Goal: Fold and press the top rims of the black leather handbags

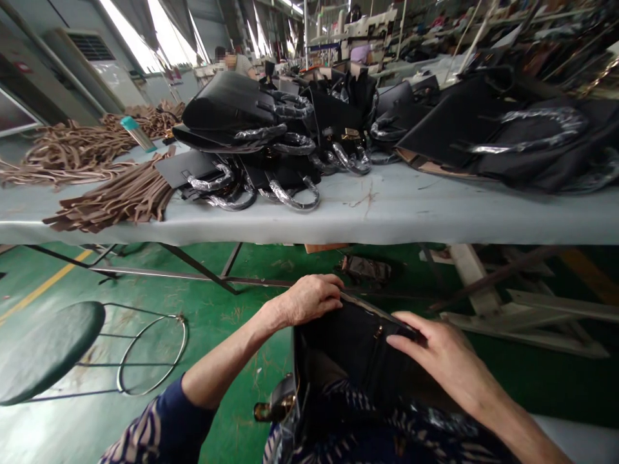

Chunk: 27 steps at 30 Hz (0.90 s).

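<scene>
A black handbag [355, 351] lies open on my lap, below the table's front edge. My left hand [312, 298] is closed on the bag's upper left rim, fingers curled over the edge. My right hand [435, 351] grips the right rim, thumb inside and fingers pressed along the top. A gold clasp [275, 405] shows at the bag's lower left. The inside of the bag is dark and I cannot make out what it holds.
A grey table [387, 212] runs across in front, with several black handbags [271, 129] with wrapped handles and brown leather straps [116, 196] on it. A green stool [43, 351] stands left on the green floor. A person sits far behind.
</scene>
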Motion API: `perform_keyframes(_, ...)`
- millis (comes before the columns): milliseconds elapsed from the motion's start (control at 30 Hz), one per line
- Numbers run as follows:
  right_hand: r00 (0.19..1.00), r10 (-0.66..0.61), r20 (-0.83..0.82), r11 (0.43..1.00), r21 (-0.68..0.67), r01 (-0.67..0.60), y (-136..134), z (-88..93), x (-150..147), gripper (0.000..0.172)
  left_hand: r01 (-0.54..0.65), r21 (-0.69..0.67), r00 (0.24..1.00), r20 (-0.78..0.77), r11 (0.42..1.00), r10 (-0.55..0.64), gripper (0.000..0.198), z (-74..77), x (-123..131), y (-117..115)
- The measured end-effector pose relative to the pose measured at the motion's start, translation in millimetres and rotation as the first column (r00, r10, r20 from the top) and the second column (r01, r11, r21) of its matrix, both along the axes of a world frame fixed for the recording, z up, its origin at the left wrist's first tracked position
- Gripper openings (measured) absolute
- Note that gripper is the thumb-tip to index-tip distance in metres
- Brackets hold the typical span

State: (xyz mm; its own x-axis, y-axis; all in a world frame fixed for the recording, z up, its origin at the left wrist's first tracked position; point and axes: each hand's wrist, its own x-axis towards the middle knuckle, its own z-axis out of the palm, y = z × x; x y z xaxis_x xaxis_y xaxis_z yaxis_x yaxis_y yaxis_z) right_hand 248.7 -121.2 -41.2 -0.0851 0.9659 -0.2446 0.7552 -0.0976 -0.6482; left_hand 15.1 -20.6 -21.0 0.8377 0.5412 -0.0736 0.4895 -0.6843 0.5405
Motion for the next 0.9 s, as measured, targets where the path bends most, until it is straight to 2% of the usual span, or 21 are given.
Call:
perform_keyframes(133,0.992,-0.088,0.095,0.980,0.186,0.069,-1.2,-5.0,-5.1,0.029,-0.062,0.055,0.998,-0.001,0.997,0.062,0.022,-6.9,4.4,-2.3)
perform_keyframes(300,0.986,-0.107,0.125,0.957,0.283,0.068,2.3,8.8,-14.6,0.023,-0.126,0.126,0.991,-0.039,0.984,0.132,0.021,-11.0,7.6,-5.2)
perform_keyframes(500,0.990,-0.096,0.101,0.964,0.256,0.067,5.1,15.6,-15.8,0.023,-0.198,0.124,0.975,-0.078,0.972,0.209,0.017,-8.9,9.1,-7.8)
perform_keyframes(733,0.989,-0.140,0.046,0.988,0.072,0.137,7.2,18.2,-19.3,0.020,-0.237,0.140,0.966,-0.075,0.962,0.249,0.016,-11.6,11.4,-7.8)
perform_keyframes(900,0.990,-0.138,0.032,0.988,0.070,0.136,10.7,24.9,-23.0,0.017,-0.253,0.147,0.963,-0.060,0.956,0.264,0.016,-14.4,11.4,-8.5)
